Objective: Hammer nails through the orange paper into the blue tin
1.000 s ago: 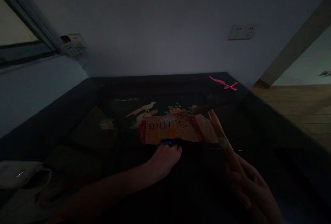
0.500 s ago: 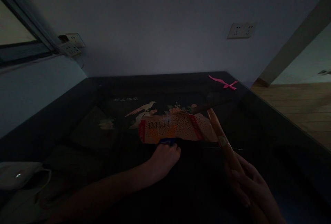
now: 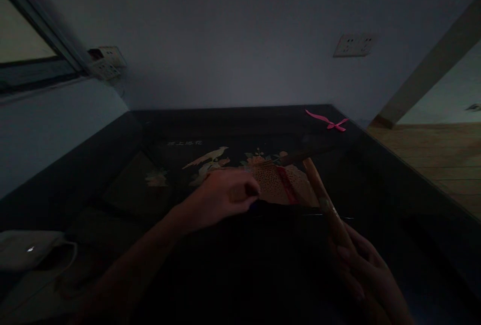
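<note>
My left hand (image 3: pixel 231 192) is over the left part of a tan, dark-speckled, flat piece (image 3: pixel 266 182) with a red band (image 3: pixel 286 185). Its fingers are bent, with thumb and forefinger brought together; whatever may be between them is hidden. A bit of dark blue shows just below the thumb. In my right hand (image 3: pixel 361 260) is a smooth, light-brown wooden stick (image 3: pixel 319 187), slanting up and left to the speckled piece's right edge. The fingers wrap around its lower part. The scene is very dark, and the near edge of the speckled piece merges into black.
Everything lies on a dark tabletop (image 3: pixel 225 119) printed with a bird (image 3: pixel 210 156) and flowers. A pink ribbon (image 3: pixel 330 123) is at the back right. At the left sit a white box-like device (image 3: pixel 28 250) and its cord. Wall sockets (image 3: pixel 353 45) are behind.
My left hand has moved up and slightly left from the blue patch, now covering the printed left part of the speckled piece. My right hand and the stick stay nearly where they were.
</note>
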Motion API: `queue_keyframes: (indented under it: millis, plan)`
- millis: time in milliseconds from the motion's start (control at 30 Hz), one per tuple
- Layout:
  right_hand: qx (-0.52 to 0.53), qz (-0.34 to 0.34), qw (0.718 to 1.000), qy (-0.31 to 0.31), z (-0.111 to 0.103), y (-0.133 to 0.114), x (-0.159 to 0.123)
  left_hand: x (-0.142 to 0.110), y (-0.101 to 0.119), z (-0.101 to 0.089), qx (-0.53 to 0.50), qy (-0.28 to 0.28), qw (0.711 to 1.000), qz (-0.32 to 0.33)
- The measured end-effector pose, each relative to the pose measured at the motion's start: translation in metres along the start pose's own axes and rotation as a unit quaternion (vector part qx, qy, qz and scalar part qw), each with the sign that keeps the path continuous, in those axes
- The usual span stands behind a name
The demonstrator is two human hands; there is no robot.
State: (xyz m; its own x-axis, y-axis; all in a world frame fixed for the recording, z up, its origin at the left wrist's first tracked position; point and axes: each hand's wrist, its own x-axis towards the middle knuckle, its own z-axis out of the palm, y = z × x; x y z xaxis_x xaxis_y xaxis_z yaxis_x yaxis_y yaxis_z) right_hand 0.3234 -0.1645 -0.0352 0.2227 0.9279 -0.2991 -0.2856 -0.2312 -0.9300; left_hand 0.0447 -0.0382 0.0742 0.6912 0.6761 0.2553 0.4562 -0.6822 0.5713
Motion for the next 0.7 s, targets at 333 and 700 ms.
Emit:
queue_keyframes:
  millis: [333,700]
  plan:
    - [0.000,-0.021,0.999,0.032,0.003,0.006,0.001,0.031,-0.050,0.018,-0.021,0.084,0.994,-0.062]
    - [-0.008,0.000,0.999,-0.033,-0.002,0.003,0.003,0.029,-0.052,0.021,-0.025,0.049,0.995,-0.083]
